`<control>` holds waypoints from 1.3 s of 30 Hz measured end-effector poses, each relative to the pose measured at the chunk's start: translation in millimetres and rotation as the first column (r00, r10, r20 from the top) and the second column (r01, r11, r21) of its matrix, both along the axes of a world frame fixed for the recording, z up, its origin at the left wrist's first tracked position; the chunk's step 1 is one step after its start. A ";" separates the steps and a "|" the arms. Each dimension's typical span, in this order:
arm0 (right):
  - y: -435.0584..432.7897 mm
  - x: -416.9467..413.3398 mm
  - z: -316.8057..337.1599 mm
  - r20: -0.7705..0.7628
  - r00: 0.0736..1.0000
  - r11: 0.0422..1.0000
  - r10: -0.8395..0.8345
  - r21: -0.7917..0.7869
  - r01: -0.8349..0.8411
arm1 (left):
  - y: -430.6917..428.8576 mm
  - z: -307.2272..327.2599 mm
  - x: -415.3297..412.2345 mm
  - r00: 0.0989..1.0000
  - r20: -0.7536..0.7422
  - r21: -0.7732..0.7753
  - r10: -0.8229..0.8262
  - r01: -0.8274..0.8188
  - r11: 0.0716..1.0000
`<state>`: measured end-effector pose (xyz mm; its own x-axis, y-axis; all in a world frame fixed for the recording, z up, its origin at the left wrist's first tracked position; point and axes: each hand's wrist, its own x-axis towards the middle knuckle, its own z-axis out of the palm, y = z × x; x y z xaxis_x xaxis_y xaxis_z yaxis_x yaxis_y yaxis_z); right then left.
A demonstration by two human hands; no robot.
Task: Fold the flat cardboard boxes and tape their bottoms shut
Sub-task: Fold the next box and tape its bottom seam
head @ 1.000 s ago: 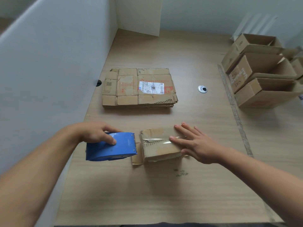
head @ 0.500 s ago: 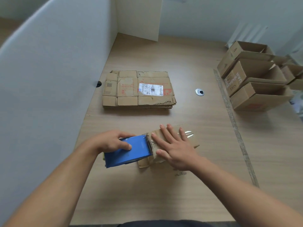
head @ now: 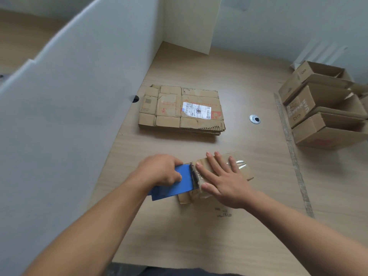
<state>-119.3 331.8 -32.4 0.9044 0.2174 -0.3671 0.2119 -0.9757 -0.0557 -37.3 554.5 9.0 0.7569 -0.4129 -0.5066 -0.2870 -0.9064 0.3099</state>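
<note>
Right fingers [head: 215, 165]: straight and spread, lying flat on top of the box, thumb out toward the near edge.
Left fingers [head: 176, 162]: curled round the tape dispenser, thumb on its near face.
Right hand [head: 223, 182]: palm down, pressing on the box top; holds nothing.
Left hand [head: 161, 170]: grips the dispenser from its left end.
Box [head: 246, 174]: small folded cardboard box, on the table near the front edge, centre of view, directly under the right hand. One flap sticks out at its near left corner.
Tape [head: 240, 165]: clear glossy strip along the box top, runs under the right palm; glare at the right end.
Tape dispenser [head: 175, 184]: blue, its dark front edge against the left end of the box, just beside the right index fingertip.
Flat stack [head: 169, 116]: pile of unfolded boxes, farther back on the table, well apart from the box; white shipping label [head: 196, 110] on the top sheet.
Folded boxes [head: 322, 112]: several open ones, lined up at the far right.
Table [head: 199, 236]: light wood grain; metal grommet [head: 254, 119] between the flat stack and the folded boxes; a worn tape line [head: 292, 152] runs front to back on the right.
Partition [head: 69, 116]: white panel along the left side of the table.
</note>
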 end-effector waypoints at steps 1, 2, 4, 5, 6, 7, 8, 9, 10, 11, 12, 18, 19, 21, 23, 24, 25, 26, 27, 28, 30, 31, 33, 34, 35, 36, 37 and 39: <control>0.3 0.8 1.1 -0.007 1.000 1.000 -0.005 0.004 0.005 | -3.2 0.3 -3.0 0.999 0.045 0.022 -0.008 0.007 1.000; 0.6 2.1 2.7 -0.010 1.000 1.000 -0.009 0.010 0.009 | -4.7 -0.3 -5.8 0.997 0.070 0.029 -0.009 0.007 1.000; 3.5 4.4 8.8 -0.008 1.000 1.000 -0.025 0.002 0.025 | -2.0 -4.7 -7.7 0.998 0.056 -0.004 0.023 -0.023 1.000; 6.5 3.9 12.1 0.000 0.999 0.999 -0.039 -0.015 0.039 | 1.7 -5.9 -8.0 0.998 0.030 -0.026 0.047 -0.046 0.999; 11.0 2.0 14.5 0.019 0.998 0.998 -0.057 -0.031 0.058 | 6.2 -7.6 -7.4 0.998 0.003 -0.039 0.065 -0.064 0.997; 16.9 -2.2 16.1 0.043 0.995 0.995 -0.092 -0.036 0.093 | 10.9 -9.2 -7.0 0.997 -0.017 -0.046 0.075 -0.076 0.996; 23.6 -7.0 16.2 0.073 0.987 0.989 -0.144 -0.028 0.146 | 15.8 -11.3 -6.8 0.996 -0.026 -0.048 0.085 -0.086 0.995; 30.2 -11.6 14.7 0.116 0.973 0.980 -0.197 -0.008 0.199 | 20.6 -13.5 -6.7 0.995 -0.029 -0.046 0.099 -0.101 0.994; 36.3 -15.9 11.9 0.162 0.957 0.970 -0.242 0.013 0.243 | 25.7 -14.5 -7.3 0.993 -0.035 -0.041 0.114 -0.116 0.992; 40.5 -18.8 8.9 0.201 0.940 0.961 -0.276 0.030 0.276 | 30.5 -14.6 -6.8 0.991 -0.035 -0.039 0.129 -0.130 0.991; 42.7 -20.1 6.3 0.217 0.928 0.953 -0.302 0.046 0.299 | 35.6 -15.3 -5.1 0.990 -0.027 -0.048 0.141 -0.142 0.989; 28.4 -19.7 -0.5 0.203 0.965 0.983 -0.166 0.114 0.145 | 53.1 -17.4 -1.0 0.986 0.017 -0.229 0.165 -0.157 0.961; 22.9 -18.3 2.9 0.162 0.976 0.985 -0.148 0.118 0.130 | 54.2 -18.9 -0.1 0.986 0.020 -0.251 0.167 -0.157 0.955; 11.6 -16.6 5.1 0.118 0.977 0.979 -0.175 0.122 0.161 | 55.4 -22.6 1.9 0.984 0.036 -0.286 0.174 -0.156 0.945; 5.1 -16.4 1.0 0.118 0.965 0.957 -0.235 0.199 0.209 | 55.5 -24.8 3.1 0.982 0.048 -0.339 0.185 -0.158 0.928; 4.2 -16.8 -2.3 0.122 0.956 0.942 -0.269 0.240 0.234 | 55.2 -25.2 2.8 0.981 0.052 -0.365 0.185 -0.154 0.918; 4.5 -16.6 -5.1 0.149 0.942 0.928 -0.300 0.272 0.253 | 55.0 -25.4 2.1 0.983 0.058 -0.390 0.174 -0.138 0.911; 4.8 -16.1 -9.4 0.180 0.931 0.919 -0.319 0.298 0.257 | 54.8 -25.5 1.1 0.986 0.061 -0.418 0.157 -0.118 0.901; 5.0 -15.0 -12.5 0.210 0.926 0.920 -0.315 0.309 0.243 | 54.4 -26.3 0.0 0.987 0.068 -0.454 0.142 -0.097 0.886; 5.1 -13.2 -14.8 0.240 0.921 0.924 -0.308 0.306 0.229 | 54.6 -28.8 -0.8 0.988 0.075 -0.495 0.135 -0.080 0.865; 2.3 -9.3 -14.3 0.239 0.924 0.926 -0.299 0.306 0.220 | 55.5 -35.1 -3.2 0.985 0.100 -0.583 0.140 -0.056 0.811; -1.5 -8.3 -12.5 0.211 0.930 0.921 -0.302 0.317 0.227 | 56.2 -39.1 -4.5 0.982 0.121 -0.615 0.146 -0.041 0.787; -10.8 -7.3 -6.4 0.155 0.938 0.906 -0.310 0.348 0.242 | 56.6 -43.9 -8.1 0.967 0.211 -0.650 0.145 0.028 0.760; -14.5 -5.9 -1.2 0.155 0.939 0.901 -0.307 0.365 0.235 | 56.4 -44.6 -9.9 0.951 0.277 -0.651 0.138 0.080 0.755; -16.9 -3.7 4.4 0.150 0.939 0.892 -0.309 0.389 0.231 | 56.0 -44.9 -11.4 0.927 0.353 -0.643 0.129 0.140 0.753; -17.8 -1.4 9.9 0.152 0.936 0.879 -0.317 0.418 0.230 | 55.2 -45.2 -12.0 0.894 0.433 -0.621 0.114 0.205 0.756; -17.7 1.3 15.0 0.170 0.925 0.855 -0.339 0.465 0.228 | 54.2 -45.3 -11.9 0.854 0.512 -0.589 0.091 0.272 0.761; -15.1 6.5 24.9 0.187 0.895 0.774 -0.406 0.590 0.228 | 51.6 -42.4 -11.5 0.779 0.626 -0.529 0.038 0.389 0.754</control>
<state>-112.8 316.6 -7.6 0.9997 -0.0204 0.0092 -0.0112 -0.8145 -0.5800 -48.8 606.1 -33.3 0.6780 -0.6149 0.4027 -0.7288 -0.4908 0.4775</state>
